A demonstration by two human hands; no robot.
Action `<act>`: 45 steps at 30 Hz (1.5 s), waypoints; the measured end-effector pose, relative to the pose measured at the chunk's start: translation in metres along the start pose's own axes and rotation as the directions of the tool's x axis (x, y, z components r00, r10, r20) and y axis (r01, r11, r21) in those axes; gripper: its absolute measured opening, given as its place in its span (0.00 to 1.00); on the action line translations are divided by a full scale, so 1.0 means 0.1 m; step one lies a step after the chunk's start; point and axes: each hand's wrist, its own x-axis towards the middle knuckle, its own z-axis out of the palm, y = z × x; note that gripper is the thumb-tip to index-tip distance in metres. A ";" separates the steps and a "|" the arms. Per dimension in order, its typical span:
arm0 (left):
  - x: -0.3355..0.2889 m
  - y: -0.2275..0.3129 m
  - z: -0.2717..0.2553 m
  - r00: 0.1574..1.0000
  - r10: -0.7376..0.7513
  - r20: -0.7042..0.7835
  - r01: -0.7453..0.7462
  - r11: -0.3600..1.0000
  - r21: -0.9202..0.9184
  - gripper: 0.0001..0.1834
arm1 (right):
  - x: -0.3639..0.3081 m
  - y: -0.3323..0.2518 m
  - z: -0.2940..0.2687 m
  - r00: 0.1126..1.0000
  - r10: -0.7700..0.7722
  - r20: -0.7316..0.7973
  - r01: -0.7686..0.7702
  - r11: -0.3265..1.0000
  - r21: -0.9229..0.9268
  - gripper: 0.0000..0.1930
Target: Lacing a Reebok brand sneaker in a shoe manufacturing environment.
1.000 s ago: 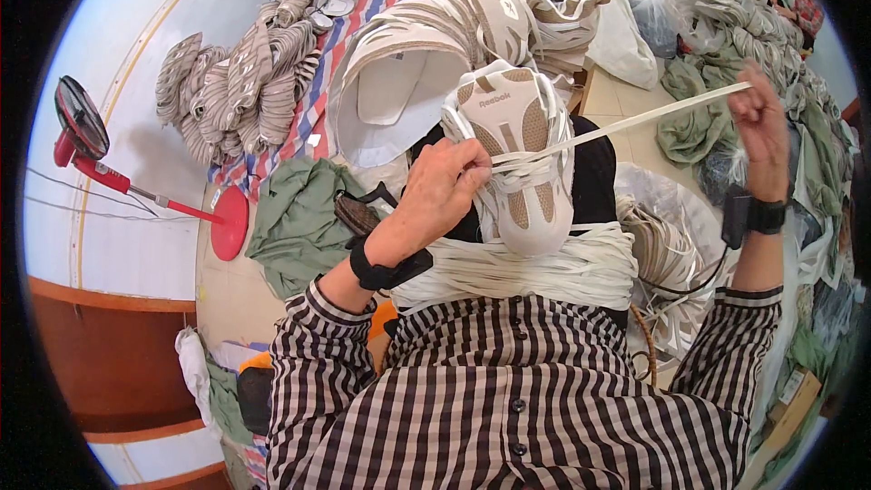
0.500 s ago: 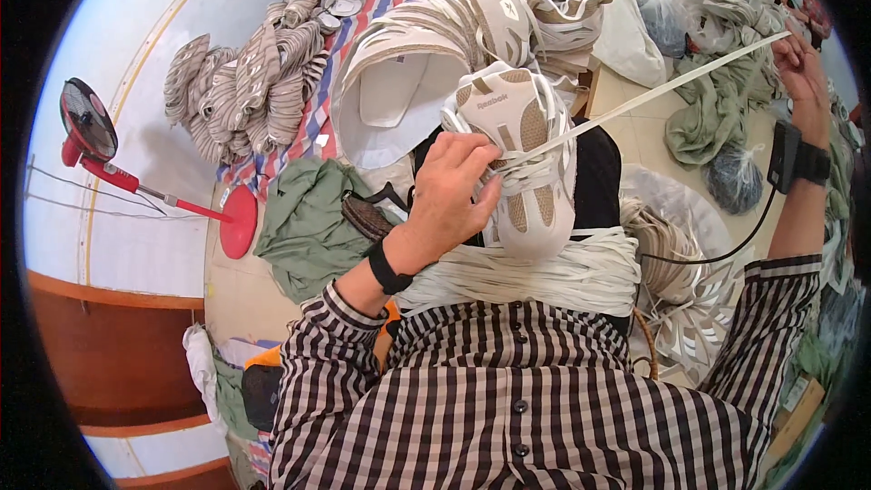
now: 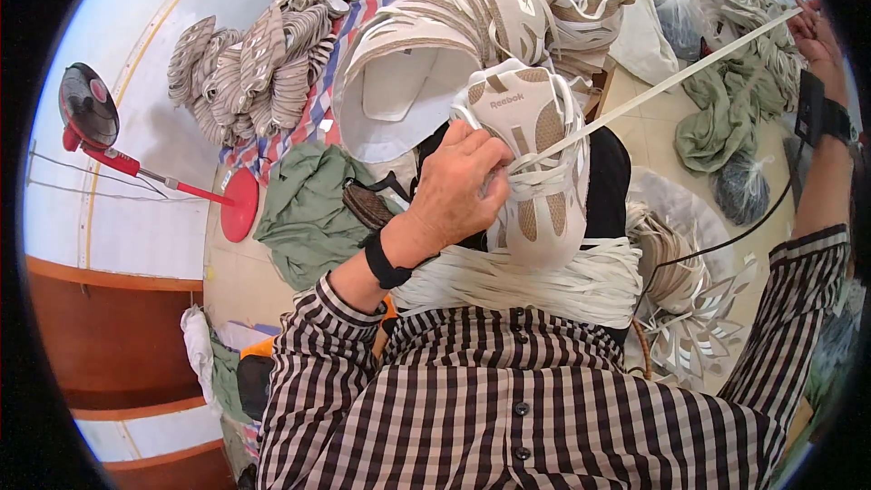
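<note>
A beige and tan shoe upper (image 3: 542, 227), partly laced, lies over my lap with its tongue pointing away from me. My left hand (image 3: 461, 177) grips its left side by the lacing, fingers curled round the edge. From the lacing a flat cream shoelace (image 3: 676, 80) runs taut up to the right. Its far end is pinched in my right hand (image 3: 818, 41), arm stretched out near the right rim of the view. Across my lap, below the shoe upper, lies a thick bundle of cream laces (image 3: 517, 281).
A stack of shoe uppers (image 3: 426, 32) curves behind the one on my lap. Further left are piled uppers (image 3: 259, 73) on a striped sheet and a red fan (image 3: 239, 206). Green cloth (image 3: 313, 213) lies on the floor; more uppers (image 3: 671, 272) sit at my right.
My right hand has moved a little farther up and to the right, with the lace still stretched. My left hand keeps its hold on the shoe upper.
</note>
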 end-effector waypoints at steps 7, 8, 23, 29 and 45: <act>-0.09 0.01 -0.05 0.997 -0.068 0.041 0.069 0.997 -0.028 0.11 | -0.16 0.50 1.54 0.760 0.606 0.235 -0.638 0.630 0.443 0.11; -0.11 0.01 -0.07 0.999 -0.035 -0.005 0.035 0.999 -0.042 0.12 | -0.28 0.42 1.79 0.729 0.631 0.265 -0.676 0.605 0.421 0.12; -0.47 -0.19 -0.03 0.883 -0.411 0.227 0.458 0.859 -0.228 0.07 | -2.04 -2.48 2.46 0.842 -0.200 0.501 0.074 0.963 0.261 0.10; -0.22 -0.28 -0.30 0.789 -0.426 0.443 0.607 0.655 -0.450 0.06 | -2.08 -2.68 2.69 0.823 -0.337 0.457 0.302 0.941 0.151 0.09; -0.08 -0.21 -0.31 0.915 -0.378 0.143 0.404 0.862 -0.306 0.03 | -1.89 -2.77 2.62 0.745 -0.184 0.641 0.083 0.979 0.185 0.08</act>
